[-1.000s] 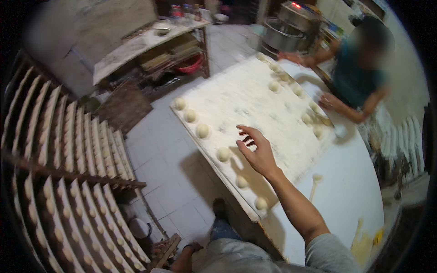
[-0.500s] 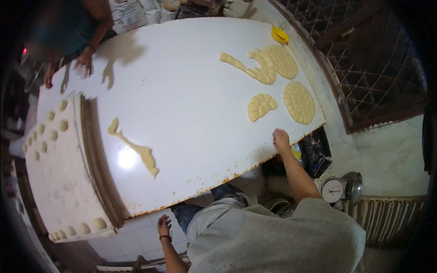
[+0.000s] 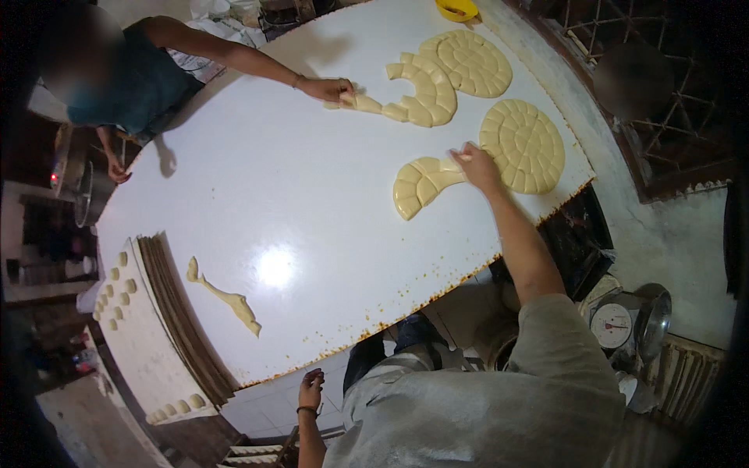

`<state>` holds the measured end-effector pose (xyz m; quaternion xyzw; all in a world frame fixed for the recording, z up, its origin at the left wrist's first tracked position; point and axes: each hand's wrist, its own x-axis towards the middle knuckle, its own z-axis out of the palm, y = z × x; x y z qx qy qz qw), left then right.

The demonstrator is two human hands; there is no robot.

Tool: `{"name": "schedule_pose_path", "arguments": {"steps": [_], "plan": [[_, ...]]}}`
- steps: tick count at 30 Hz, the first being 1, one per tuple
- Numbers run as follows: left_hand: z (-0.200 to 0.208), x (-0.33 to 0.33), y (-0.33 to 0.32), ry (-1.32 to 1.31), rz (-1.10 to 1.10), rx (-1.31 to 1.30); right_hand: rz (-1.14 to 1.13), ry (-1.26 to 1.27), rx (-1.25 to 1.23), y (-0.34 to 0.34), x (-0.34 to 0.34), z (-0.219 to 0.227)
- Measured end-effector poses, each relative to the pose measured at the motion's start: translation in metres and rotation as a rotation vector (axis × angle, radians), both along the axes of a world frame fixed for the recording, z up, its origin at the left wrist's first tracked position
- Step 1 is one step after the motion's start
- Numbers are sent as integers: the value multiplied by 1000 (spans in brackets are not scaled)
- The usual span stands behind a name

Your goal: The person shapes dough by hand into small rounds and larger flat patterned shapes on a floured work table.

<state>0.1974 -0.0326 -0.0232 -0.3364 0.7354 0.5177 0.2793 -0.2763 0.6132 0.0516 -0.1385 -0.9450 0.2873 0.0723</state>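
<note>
My right hand (image 3: 477, 165) reaches over the white table and pinches the upper end of a curved piece of cut dough (image 3: 421, 185). Close beside its knuckles lies a round spiral of cut dough (image 3: 523, 147). My left hand (image 3: 310, 390) hangs below the table's front edge, fingers loosely curled and somewhat apart, with nothing visible in it. Across the table, a co-worker's hand (image 3: 331, 90) grips the tail of another curved dough piece (image 3: 431, 93), which lies against a second dough spiral (image 3: 468, 62).
A thin dough scrap (image 3: 230, 303) lies at the table's left part. Beyond it stands a stack of boards (image 3: 168, 343) bearing small dough balls. A yellow bowl (image 3: 456, 9) sits at the far edge. To the right of my arm are a dial scale (image 3: 611, 325) and a wall.
My right hand has moved up from the table's front edge onto the curved dough piece. The co-worker's arm has stretched across to the other piece's tail. The view has shifted.
</note>
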Motion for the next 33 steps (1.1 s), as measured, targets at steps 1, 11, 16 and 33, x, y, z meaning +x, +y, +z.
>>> {"name": "schedule_pose_path", "arguments": {"steps": [1, 11, 16, 33], "plan": [[3, -1, 2, 11, -1, 5, -88, 24, 36, 18, -4, 9], [109, -130, 138, 140, -241, 493, -72, 244, -644, 38, 51, 37], [189, -245, 195, 512, -40, 634, 797, -426, -1033, -226, 174, 113], [40, -165, 39, 1011, -760, -369, 858, -73, -36, -211, 264, -28]]}}
